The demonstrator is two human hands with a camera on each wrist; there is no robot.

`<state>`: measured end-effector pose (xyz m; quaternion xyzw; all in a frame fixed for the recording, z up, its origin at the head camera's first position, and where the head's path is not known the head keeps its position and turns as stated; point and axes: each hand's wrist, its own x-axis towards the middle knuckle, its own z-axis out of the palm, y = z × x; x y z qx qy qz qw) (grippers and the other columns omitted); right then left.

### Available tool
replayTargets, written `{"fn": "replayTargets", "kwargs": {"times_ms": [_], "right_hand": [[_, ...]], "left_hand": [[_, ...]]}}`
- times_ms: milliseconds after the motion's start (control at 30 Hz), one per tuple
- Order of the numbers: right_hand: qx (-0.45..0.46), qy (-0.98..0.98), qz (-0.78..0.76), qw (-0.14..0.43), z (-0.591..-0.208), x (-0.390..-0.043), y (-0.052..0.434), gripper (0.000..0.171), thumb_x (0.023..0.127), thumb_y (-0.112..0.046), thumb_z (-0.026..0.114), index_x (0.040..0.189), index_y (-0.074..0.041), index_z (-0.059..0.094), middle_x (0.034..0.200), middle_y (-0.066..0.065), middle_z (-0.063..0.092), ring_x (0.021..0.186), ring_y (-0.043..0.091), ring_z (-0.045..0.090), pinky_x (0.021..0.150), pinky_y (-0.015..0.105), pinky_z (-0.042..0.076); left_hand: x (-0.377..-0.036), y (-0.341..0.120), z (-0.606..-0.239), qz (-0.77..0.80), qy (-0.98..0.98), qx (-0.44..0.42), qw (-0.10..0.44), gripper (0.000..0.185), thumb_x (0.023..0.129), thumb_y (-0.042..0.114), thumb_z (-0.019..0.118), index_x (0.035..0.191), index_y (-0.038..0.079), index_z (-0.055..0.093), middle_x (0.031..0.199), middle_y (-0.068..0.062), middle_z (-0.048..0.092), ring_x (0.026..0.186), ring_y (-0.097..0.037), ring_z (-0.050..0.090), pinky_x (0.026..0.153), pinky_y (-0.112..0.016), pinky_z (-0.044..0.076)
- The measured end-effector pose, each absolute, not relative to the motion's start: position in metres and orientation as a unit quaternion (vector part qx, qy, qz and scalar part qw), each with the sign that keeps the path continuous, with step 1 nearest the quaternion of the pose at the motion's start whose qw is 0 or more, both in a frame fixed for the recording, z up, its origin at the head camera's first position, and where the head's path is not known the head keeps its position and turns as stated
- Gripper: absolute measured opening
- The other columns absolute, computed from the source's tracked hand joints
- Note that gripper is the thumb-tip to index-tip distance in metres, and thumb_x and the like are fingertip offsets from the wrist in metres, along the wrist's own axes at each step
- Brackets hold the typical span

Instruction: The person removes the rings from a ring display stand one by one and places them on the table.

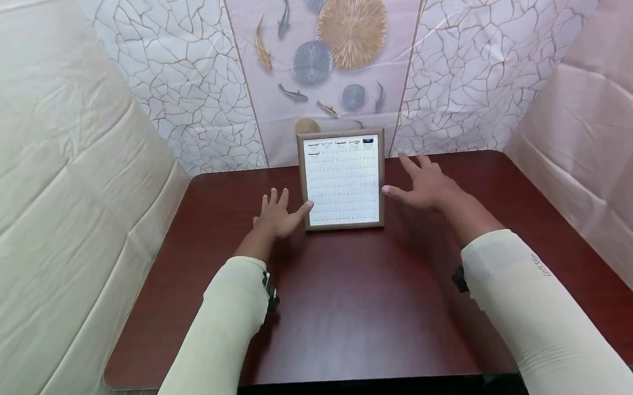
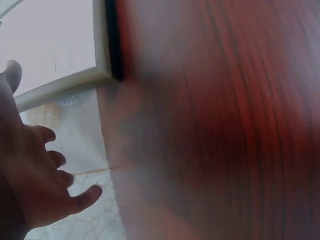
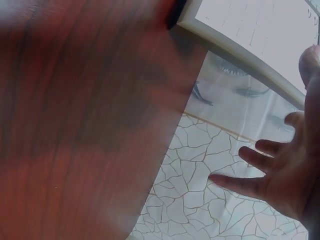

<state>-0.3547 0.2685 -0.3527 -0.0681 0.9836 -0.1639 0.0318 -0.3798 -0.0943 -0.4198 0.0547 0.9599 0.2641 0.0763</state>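
A framed tray [image 1: 343, 180] lay flat at the table's [image 1: 358, 306] far middle, below the patterned backdrop [image 1: 316, 55]. The left hand [image 1: 276, 216] and right hand [image 1: 426, 186] flanked it, fingers spread, gripping nothing; each thumb reached the frame's edge, contact uncertain.

A wooden-framed tray [image 1: 343, 180] with a white grid of small compartments lies on the dark red counter [image 1: 358, 306], close to the counter's far edge. A few small dark pieces sit in the tray's top row, too small to tell apart. The left hand [image 1: 277, 215] lies open just left of the tray, its thumb at the frame's left edge. The right hand [image 1: 424, 184] is spread just right of the tray, its thumb near the right edge. Cream sleeves [image 1: 222, 341] cover both forearms. Behind the tray hangs a patterned backdrop [image 1: 333, 53] with fish and round shapes.
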Motion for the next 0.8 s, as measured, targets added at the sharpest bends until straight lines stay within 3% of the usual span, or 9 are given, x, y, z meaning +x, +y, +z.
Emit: {"fn": "replayTargets", "kwargs": {"times_ms": [100, 167, 267, 367, 400, 500, 633, 700, 800], "right_hand": [[-0.066, 0.985, -0.160, -0.011, -0.354, -0.365, 0.265, 0.102, 0.104, -0.075, 0.050, 0.178, -0.021, 0.006, 0.169, 0.036, 0.023, 0.144, 0.056, 0.040, 0.095, 0.074, 0.052], [-0.062, 0.984, -0.163, -0.034, -0.353, -0.371, 0.262, 0.097, 0.106, -0.072, 0.051, 0.178, -0.022, 0.009, 0.163, 0.035, 0.031, 0.132, 0.053, 0.049, 0.091, 0.070, 0.053], [-0.058, 0.981, -0.176, -0.059, -0.351, -0.380, 0.254, 0.089, 0.109, -0.063, 0.052, 0.178, -0.022, 0.014, 0.166, 0.032, 0.035, 0.137, 0.053, 0.053, 0.103, 0.071, 0.050], [-0.063, 0.977, -0.188, -0.082, -0.349, -0.387, 0.245, 0.081, 0.112, -0.053, 0.054, 0.177, -0.020, 0.018, 0.175, 0.026, 0.033, 0.157, 0.050, 0.039, 0.119, 0.074, 0.040], [-0.066, 0.975, -0.193, -0.090, -0.348, -0.390, 0.242, 0.078, 0.113, -0.049, 0.054, 0.176, -0.020, 0.020, 0.175, 0.025, 0.034, 0.159, 0.048, 0.037, 0.121, 0.073, 0.039], [-0.075, 0.970, -0.201, -0.117, -0.347, -0.399, 0.233, 0.065, 0.116, -0.039, 0.053, 0.173, -0.018, 0.031, 0.164, 0.022, 0.051, 0.148, 0.043, 0.052, 0.113, 0.069, 0.047], [-0.085, 0.966, -0.199, -0.142, -0.344, -0.411, 0.224, 0.051, 0.117, -0.034, 0.050, 0.165, -0.016, 0.045, 0.137, 0.020, 0.067, 0.120, 0.039, 0.064, 0.097, 0.063, 0.052], [-0.089, 0.965, -0.198, -0.150, -0.342, -0.416, 0.220, 0.047, 0.117, -0.034, 0.049, 0.161, -0.016, 0.050, 0.125, 0.020, 0.069, 0.112, 0.039, 0.065, 0.092, 0.060, 0.052], [-0.094, 0.961, -0.201, -0.164, -0.340, -0.424, 0.216, 0.041, 0.117, -0.034, 0.051, 0.154, -0.017, 0.057, 0.106, 0.017, 0.070, 0.095, 0.037, 0.063, 0.080, 0.054, 0.050]], "left_hand": [[-0.390, -0.089, -0.427, 0.348, 0.933, 0.046, 0.081, 0.102, 0.105, 0.081, 0.033, 0.177, 0.011, 0.013, 0.185, -0.020, 0.004, 0.171, -0.045, 0.006, 0.133, -0.075, 0.014], [-0.394, -0.086, -0.429, 0.397, 0.913, 0.038, 0.083, 0.100, 0.106, 0.079, 0.035, 0.176, 0.010, 0.016, 0.184, -0.020, 0.009, 0.171, -0.045, 0.011, 0.135, -0.070, 0.015], [-0.401, -0.081, -0.431, 0.436, 0.896, 0.027, 0.076, 0.097, 0.108, 0.077, 0.038, 0.175, 0.010, 0.022, 0.183, -0.019, 0.018, 0.170, -0.042, 0.018, 0.137, -0.064, 0.018], [-0.405, -0.077, -0.433, 0.463, 0.884, 0.017, 0.062, 0.092, 0.109, 0.074, 0.038, 0.174, 0.010, 0.027, 0.180, -0.020, 0.026, 0.168, -0.040, 0.024, 0.136, -0.061, 0.023], [-0.407, -0.076, -0.433, 0.472, 0.880, 0.015, 0.058, 0.090, 0.110, 0.073, 0.038, 0.173, 0.010, 0.028, 0.180, -0.019, 0.028, 0.168, -0.040, 0.025, 0.136, -0.060, 0.024], [-0.411, -0.075, -0.435, 0.512, 0.857, 0.012, 0.060, 0.083, 0.112, 0.069, 0.037, 0.173, 0.013, 0.030, 0.179, -0.016, 0.032, 0.163, -0.038, 0.036, 0.130, -0.059, 0.037], [-0.415, -0.074, -0.436, 0.562, 0.825, 0.013, 0.067, 0.072, 0.115, 0.063, 0.038, 0.170, 0.017, 0.037, 0.170, -0.014, 0.045, 0.131, -0.038, 0.059, 0.099, -0.050, 0.058], [-0.418, -0.074, -0.436, 0.576, 0.814, 0.017, 0.066, 0.067, 0.116, 0.059, 0.039, 0.168, 0.017, 0.041, 0.160, -0.016, 0.053, 0.108, -0.034, 0.062, 0.086, -0.045, 0.058], [-0.424, -0.073, -0.440, 0.586, 0.808, 0.025, 0.056, 0.061, 0.117, 0.054, 0.041, 0.164, 0.015, 0.048, 0.142, -0.018, 0.061, 0.081, -0.025, 0.058, 0.078, -0.044, 0.057]]}}
